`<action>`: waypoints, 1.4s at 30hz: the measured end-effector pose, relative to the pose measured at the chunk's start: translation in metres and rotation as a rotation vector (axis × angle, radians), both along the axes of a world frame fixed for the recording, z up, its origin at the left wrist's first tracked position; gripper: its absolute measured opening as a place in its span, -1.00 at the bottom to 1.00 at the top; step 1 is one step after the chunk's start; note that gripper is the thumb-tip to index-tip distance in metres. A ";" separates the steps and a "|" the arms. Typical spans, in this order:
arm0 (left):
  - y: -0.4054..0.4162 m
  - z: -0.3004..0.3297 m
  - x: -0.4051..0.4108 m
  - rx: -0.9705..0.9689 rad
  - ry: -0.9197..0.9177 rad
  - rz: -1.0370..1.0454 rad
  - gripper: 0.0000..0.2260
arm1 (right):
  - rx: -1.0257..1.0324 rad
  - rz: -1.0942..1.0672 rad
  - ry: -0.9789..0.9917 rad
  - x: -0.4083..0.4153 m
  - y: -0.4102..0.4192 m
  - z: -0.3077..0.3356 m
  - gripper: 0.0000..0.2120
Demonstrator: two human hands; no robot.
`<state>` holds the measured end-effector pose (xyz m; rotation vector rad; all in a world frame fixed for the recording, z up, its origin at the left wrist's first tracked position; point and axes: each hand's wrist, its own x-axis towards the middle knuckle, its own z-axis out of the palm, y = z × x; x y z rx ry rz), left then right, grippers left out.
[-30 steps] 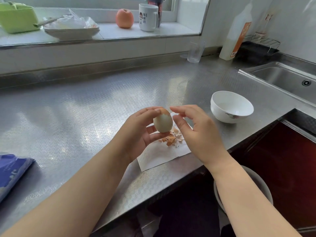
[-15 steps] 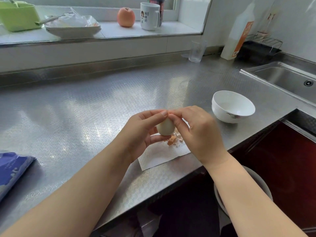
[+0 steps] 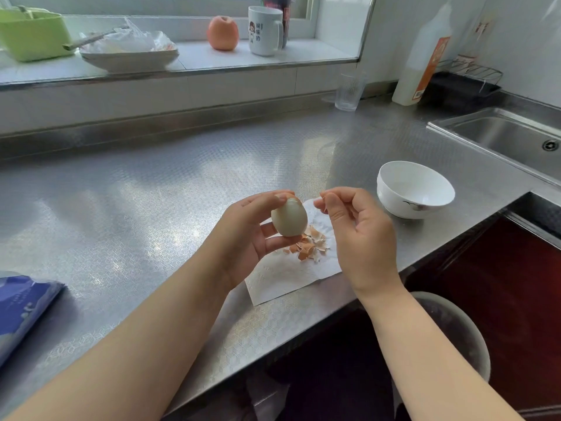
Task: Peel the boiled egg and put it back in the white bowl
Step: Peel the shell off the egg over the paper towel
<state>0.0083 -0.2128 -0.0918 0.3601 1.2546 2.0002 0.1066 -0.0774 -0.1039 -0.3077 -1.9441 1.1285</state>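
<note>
Right hand, half a second ago pressed to the egg's tip, now sits apart, fingertips pinched, probably on a shell fragment. Left hand grips the nearly bare egg above the shell pile on the counter. White bowl beyond, empty.

Steel counter: white bowl, napkin, glass, blue packet.

- Our left hand is raised, palm turned right, fingers and thumb curled around the egg.
- Our right hand hovers just right of it, fingertips pinched together, forearm reaching in from near right.
</note>
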 end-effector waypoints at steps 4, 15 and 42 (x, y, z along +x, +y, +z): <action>0.000 -0.001 -0.001 0.014 -0.015 0.012 -0.79 | 0.098 0.030 -0.190 0.008 0.011 -0.010 -0.87; 0.000 -0.003 0.002 -0.012 0.090 -0.014 -0.85 | 0.201 0.190 -0.193 0.005 0.004 0.016 -0.81; 0.001 -0.002 0.002 -0.066 0.113 -0.024 -0.91 | 0.391 0.029 -0.045 -0.008 0.001 0.005 -0.92</action>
